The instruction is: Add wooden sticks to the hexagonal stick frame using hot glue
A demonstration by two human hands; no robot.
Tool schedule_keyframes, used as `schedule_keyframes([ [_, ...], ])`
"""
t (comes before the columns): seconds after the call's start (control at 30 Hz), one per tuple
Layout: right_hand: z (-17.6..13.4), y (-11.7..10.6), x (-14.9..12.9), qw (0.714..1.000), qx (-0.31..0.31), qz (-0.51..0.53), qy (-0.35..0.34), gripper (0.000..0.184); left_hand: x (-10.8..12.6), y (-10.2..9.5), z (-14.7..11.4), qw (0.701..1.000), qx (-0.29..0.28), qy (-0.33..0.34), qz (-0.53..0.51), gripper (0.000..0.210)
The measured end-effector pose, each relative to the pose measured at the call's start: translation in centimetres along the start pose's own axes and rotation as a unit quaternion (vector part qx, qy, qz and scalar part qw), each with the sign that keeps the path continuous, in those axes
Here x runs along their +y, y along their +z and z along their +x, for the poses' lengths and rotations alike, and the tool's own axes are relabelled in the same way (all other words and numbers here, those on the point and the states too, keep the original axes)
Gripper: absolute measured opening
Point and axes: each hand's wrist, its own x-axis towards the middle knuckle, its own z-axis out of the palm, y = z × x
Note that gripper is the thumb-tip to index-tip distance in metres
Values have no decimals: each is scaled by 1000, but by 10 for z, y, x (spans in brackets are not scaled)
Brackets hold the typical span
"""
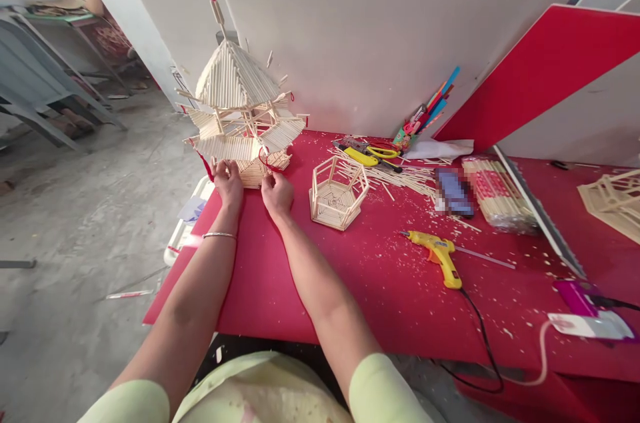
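A pagoda model (pixel 239 76) made of thin wooden sticks stands upright at the left end of the red table, with a pointed roof and red strings hanging from its lower eaves. My left hand (pixel 229 184) grips its lower part at the left with curled fingers, beside a red string (pixel 206 166). At the front right of the base, my right hand (pixel 277 193) is closed on the model just below a red loop (pixel 264 156). My fingertips are partly hidden. Right of my hands sits a small open hexagonal stick frame (pixel 337 199).
On the red table (pixel 350 289) lie a yellow glue gun (pixel 440 256) with its cord, yellow-handled pliers (pixel 361 156), loose sticks (pixel 400 176), a phone (pixel 454 191) and bagged sticks (pixel 500 193). White boards (pixel 360 49) stand behind. A power strip (pixel 590 325) lies front right.
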Motion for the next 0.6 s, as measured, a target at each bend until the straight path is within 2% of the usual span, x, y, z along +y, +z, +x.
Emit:
schedule_keyframes([
  [0.07,2,-2,0,999,4,37,24,21,-1,1,-1,1000,27,-12,8,14],
  [0.2,6,-3,0,992,13,101,73,20,-5,3,-1,999,29,-19,13,14],
  [0.47,4,3,1,989,33,121,81,21,-2,3,-3,1000,20,-20,4,13],
  [0.6,8,4,6,983,69,142,94,25,2,3,-4,999,32,-28,9,8],
])
